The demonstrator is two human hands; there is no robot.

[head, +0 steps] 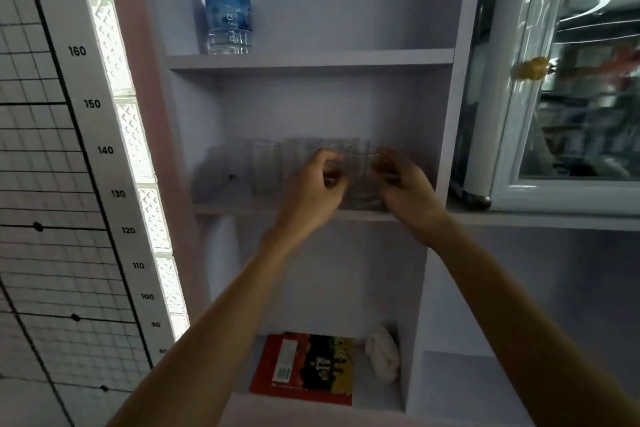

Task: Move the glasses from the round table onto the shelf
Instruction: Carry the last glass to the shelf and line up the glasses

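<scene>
Several clear glasses stand in a cluster on the middle shelf (242, 209) of a pale cabinet; the leftmost glass (266, 166) stands a little apart. A short front glass (363, 180) rests on the board near its front edge. My right hand (407, 185) has its fingers wrapped on this glass's right side. My left hand (317, 189) is on the glass's left, with thumb and fingers curled and slightly apart; blur hides whether they grip anything. The round table is out of view.
A water bottle (228, 10) stands on the upper shelf. On the bottom shelf lie a red book (304, 369) and a white cloth bundle (382, 352). A glass-door cabinet (568, 114) sits at right, and a height chart (93, 149) at left.
</scene>
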